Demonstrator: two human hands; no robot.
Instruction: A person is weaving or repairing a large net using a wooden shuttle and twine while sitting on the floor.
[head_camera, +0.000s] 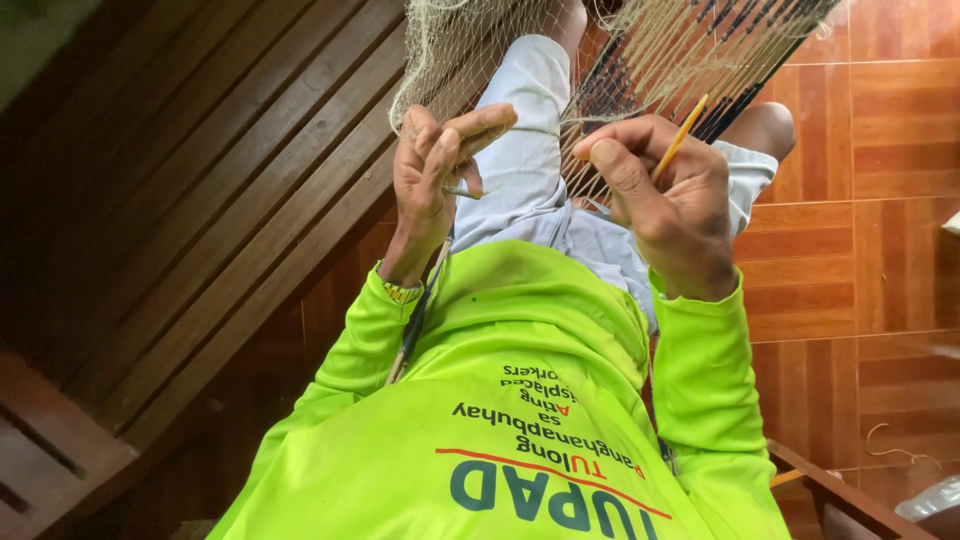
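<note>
Netting (480, 50) runs off-frame; left hand (430, 170) fingers pinch its twine, right hand (665, 190) grips a yellow needle (680, 135).

One head-worn view — close, looking down over the lap, picture inverted.

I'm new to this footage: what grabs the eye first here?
The bright lime-green shirt fills the lower middle. Above it, the left hand pinches a pale net that hangs from the top edge, while the right hand holds a thin yellow stick against it. Brown floor tiles lie to the right.
</note>
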